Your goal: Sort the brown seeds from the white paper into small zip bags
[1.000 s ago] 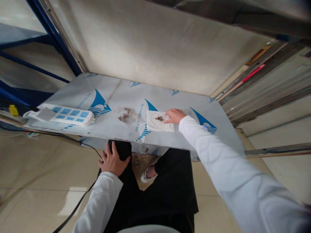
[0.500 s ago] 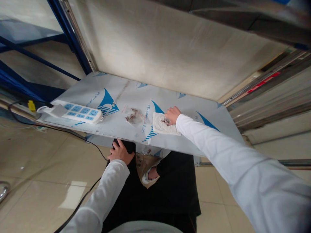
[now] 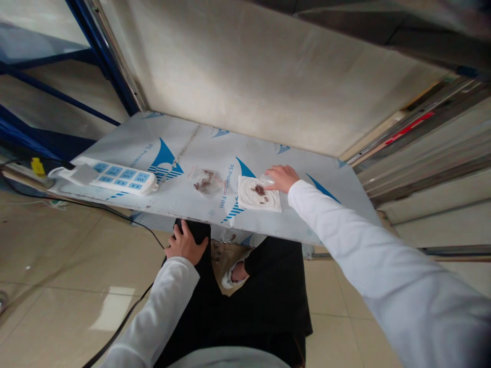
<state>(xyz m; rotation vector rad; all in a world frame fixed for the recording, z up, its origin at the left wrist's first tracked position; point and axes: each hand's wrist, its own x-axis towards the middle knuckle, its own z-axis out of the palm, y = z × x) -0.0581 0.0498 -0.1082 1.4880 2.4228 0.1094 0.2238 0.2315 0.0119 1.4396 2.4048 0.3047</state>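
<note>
My right hand [image 3: 283, 178] is at the far right side of a folded white cloth [image 3: 274, 203]. Its fingers are closed on a small clear, see-through plastic thing [image 3: 266, 180], whose exact kind I cannot make out. Small dark brown pieces [image 3: 260, 190] lie heaped on the cloth, with a few strays near its front edge. To the left is a clear plastic bag [image 3: 207, 183] with more brown pieces in it. My left hand [image 3: 187, 244] rests on my black-clad knee below the shelf edge, fingers spread, holding nothing.
A white power strip [image 3: 148, 181] with blue sockets and a plug lies at the left of the film-covered metal shelf [image 3: 184, 202]. A black cable [image 3: 128, 319] hangs beside my left arm. Blue rack posts [image 3: 111, 61] stand at the left, a pale panel [image 3: 245, 76] behind.
My right hand has lifted off the middle of the cloth and moved slightly right, with the clear plastic thing. The brown heap is now uncovered. My left hand stays on the knee.
</note>
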